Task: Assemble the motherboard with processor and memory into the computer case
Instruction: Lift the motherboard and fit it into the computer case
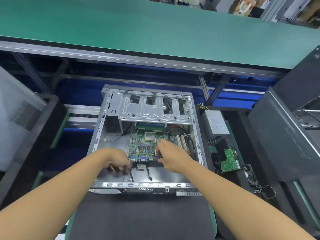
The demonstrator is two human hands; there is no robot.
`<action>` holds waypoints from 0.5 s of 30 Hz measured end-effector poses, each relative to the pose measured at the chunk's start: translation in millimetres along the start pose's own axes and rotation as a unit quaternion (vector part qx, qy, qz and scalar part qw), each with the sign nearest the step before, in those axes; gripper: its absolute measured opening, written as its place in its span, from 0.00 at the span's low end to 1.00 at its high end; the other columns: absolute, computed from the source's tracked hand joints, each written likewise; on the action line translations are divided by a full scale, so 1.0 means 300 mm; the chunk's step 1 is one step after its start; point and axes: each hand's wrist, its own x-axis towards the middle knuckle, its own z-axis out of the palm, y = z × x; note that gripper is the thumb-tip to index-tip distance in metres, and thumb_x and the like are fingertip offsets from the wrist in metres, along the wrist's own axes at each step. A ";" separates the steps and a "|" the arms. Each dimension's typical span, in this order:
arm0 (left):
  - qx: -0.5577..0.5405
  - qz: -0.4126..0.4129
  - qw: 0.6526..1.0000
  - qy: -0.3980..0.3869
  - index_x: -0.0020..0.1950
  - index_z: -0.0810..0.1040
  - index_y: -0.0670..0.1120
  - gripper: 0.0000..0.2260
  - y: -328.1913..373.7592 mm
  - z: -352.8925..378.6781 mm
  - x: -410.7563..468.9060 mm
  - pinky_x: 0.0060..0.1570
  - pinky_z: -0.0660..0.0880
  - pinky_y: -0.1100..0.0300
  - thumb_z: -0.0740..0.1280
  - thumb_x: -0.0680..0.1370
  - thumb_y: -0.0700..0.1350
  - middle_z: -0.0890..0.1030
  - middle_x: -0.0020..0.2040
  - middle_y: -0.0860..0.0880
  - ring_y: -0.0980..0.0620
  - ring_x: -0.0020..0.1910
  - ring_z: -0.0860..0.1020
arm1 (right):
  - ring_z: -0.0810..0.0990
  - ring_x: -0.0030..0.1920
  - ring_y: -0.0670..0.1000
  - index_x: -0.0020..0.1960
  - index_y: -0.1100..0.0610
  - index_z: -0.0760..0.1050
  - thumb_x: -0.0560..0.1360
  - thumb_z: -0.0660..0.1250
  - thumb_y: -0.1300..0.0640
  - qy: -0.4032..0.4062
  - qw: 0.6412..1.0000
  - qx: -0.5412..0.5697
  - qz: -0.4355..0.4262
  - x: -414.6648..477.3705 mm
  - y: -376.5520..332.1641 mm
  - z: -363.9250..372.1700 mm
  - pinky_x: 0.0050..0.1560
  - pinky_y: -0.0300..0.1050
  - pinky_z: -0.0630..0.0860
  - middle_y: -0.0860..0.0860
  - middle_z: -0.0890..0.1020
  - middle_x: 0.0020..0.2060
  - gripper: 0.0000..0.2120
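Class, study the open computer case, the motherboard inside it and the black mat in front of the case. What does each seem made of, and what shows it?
The computer case: bare sheet metal, likely steel; grey sheen, stamped slots. The motherboard: green laminate, probably fibreglass, carrying metal and plastic parts. The black mat: matt, no glare; perhaps foam or rubber.

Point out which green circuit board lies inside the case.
The large motherboard, within the computer case walls; the smaller green board lies outside, right of the case.
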 end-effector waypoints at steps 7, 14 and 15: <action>-0.162 -0.036 0.986 -0.028 0.52 0.85 0.41 0.15 -0.032 0.056 -0.022 0.31 0.73 0.64 0.63 0.71 0.32 0.85 0.54 0.46 0.51 0.40 0.80 | 0.71 0.50 0.49 0.54 0.51 0.68 0.78 0.71 0.56 0.013 0.999 0.033 0.005 -0.003 0.012 0.005 0.49 0.47 0.72 0.45 0.69 0.51 0.11; 0.118 0.110 0.987 -0.024 0.44 0.84 0.54 0.11 -0.047 0.027 -0.111 0.40 0.75 0.65 0.67 0.73 0.39 0.83 0.48 0.58 0.60 0.40 0.78 | 0.72 0.46 0.48 0.51 0.49 0.69 0.77 0.72 0.56 -0.011 1.000 0.024 -0.002 0.015 0.007 0.024 0.46 0.44 0.69 0.44 0.69 0.48 0.11; 0.156 0.131 0.979 -0.030 0.45 0.84 0.54 0.10 -0.041 0.018 -0.114 0.40 0.74 0.66 0.67 0.74 0.40 0.82 0.46 0.59 0.62 0.39 0.77 | 0.72 0.46 0.48 0.50 0.49 0.69 0.77 0.72 0.56 -0.023 1.000 0.013 -0.010 0.019 0.004 0.027 0.45 0.44 0.69 0.44 0.69 0.48 0.11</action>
